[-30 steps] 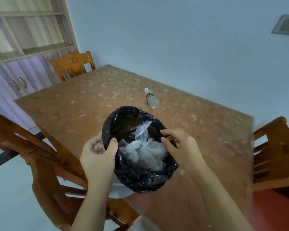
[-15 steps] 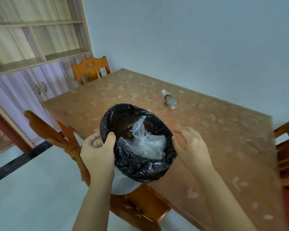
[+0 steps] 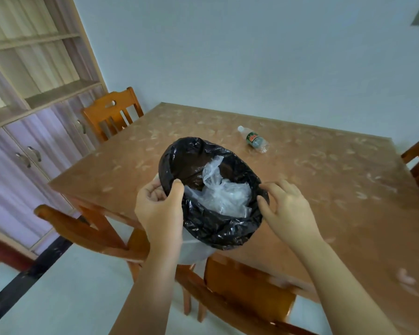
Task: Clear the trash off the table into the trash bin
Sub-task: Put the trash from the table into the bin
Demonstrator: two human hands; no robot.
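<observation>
A: Black plastic lines the trash bin [image 3: 211,228], and a crumpled clear bag [image 3: 224,197] sits inside it. The bin's white body shows just below the liner.

B: Who has the bin?

A: The left hand [image 3: 159,209] clamps its left rim, thumb over the liner edge, fingers curled outside. The right hand [image 3: 286,209] is at the right rim, fingers bent and slightly spread; I cannot tell whether they pinch the liner or only touch it.

B: And the bottle?

A: The plastic bottle [image 3: 254,139] lies on its side on the table [image 3: 336,180], beyond the bin and well apart from both hands. Its long axis runs diagonally, white cap toward the far left, base toward the near right.

B: The surface?

A: Brown tabletop with a pale leaf pattern under a glossy cover. Wooden chairs [image 3: 111,114] stand round it, one at the far left end, others at the near edge and right. A shelf cabinet [image 3: 34,112] stands left, a pale wall behind.
</observation>
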